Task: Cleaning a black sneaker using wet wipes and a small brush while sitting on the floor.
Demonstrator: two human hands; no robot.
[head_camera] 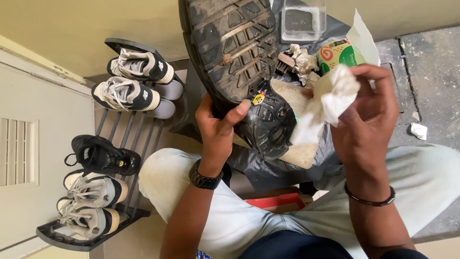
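Observation:
My left hand [218, 125] grips a black shoe [239, 57] by its heel, with the dirty treaded sole turned up toward me. A small yellow tag sits on the sole near my thumb. My right hand [366, 108] holds a crumpled white tissue [326, 98] just to the right of the shoe's heel, the tissue close to or touching the sole edge. Both wrists wear dark bands. My knees in light trousers frame the lower view.
A dark shoe rack [122, 139] at left carries several sneakers in grey, white and black. A dark plastic sheet [273, 168] lies on the floor with a beige cloth [302, 153], used tissues [302, 60], a small brush [285, 62], a clear plastic box [303, 19] and a green-and-white packet [340, 52].

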